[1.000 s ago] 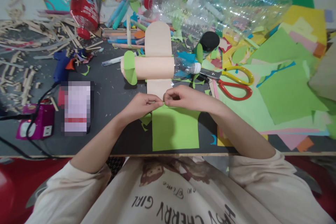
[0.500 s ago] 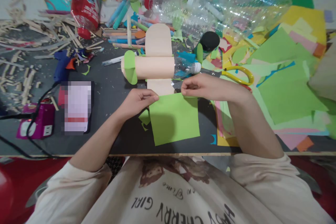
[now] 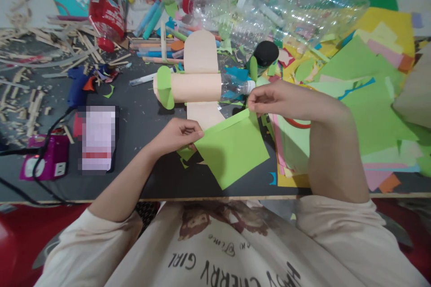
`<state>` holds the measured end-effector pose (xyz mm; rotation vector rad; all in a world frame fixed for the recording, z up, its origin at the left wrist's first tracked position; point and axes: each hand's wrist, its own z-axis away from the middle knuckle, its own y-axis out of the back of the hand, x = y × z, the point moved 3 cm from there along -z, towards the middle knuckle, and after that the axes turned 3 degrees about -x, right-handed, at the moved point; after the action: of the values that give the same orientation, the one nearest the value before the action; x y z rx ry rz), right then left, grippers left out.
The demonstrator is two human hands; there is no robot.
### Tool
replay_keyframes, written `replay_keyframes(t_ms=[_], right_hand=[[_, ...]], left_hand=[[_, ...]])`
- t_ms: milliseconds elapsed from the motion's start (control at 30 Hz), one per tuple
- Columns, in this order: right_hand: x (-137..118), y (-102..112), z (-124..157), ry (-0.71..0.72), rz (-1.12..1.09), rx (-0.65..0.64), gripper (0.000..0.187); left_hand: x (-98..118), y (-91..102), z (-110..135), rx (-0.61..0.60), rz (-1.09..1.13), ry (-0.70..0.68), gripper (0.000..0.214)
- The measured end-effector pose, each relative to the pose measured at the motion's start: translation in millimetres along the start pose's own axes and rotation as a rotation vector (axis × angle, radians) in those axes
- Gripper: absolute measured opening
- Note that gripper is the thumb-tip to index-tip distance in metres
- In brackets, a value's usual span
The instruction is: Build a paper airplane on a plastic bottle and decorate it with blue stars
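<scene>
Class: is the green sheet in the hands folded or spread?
Spread out: the green sheet is open, left hand and right hand pinching two corners.

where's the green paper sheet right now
Centre of the head view: the green paper sheet is tilted, pinched by the left hand and right hand, just on the person's side of the peach-wrapped bottle.

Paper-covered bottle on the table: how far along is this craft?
Done: the bottle wears a peach paper sleeve, peach wings and a green end piece. In hand: left hand and right hand pinch a green paper sheet by its upper edge. Left, probably: the sheet is whole and unattached; the bottle neck is bare.
</scene>
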<state>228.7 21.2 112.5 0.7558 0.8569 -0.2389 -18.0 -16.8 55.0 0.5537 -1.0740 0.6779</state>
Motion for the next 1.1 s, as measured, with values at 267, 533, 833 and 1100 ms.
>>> replay_keyframes(t_ms=[267, 533, 833, 1100], right_hand=[[-6, -1, 1, 0.02, -0.043, 0.136, 0.022], [1, -3, 1, 0.029, -0.002, 0.342, 0.017], [5, 11, 10, -0.002, 0.028, 0.319, 0.026], [-10, 0, 3, 0.121, -0.056, 0.248, 0.023]], left_hand=[[2, -6.0, 4, -0.146, 0.051, 0.083, 0.034], [2, -1.6, 1, 0.033, 0.185, 0.027, 0.033], [-2, 7.2, 1, 0.336, 0.148, -0.166, 0.022], [1, 5.5, 3, 0.427, -0.099, -0.228, 0.019]])
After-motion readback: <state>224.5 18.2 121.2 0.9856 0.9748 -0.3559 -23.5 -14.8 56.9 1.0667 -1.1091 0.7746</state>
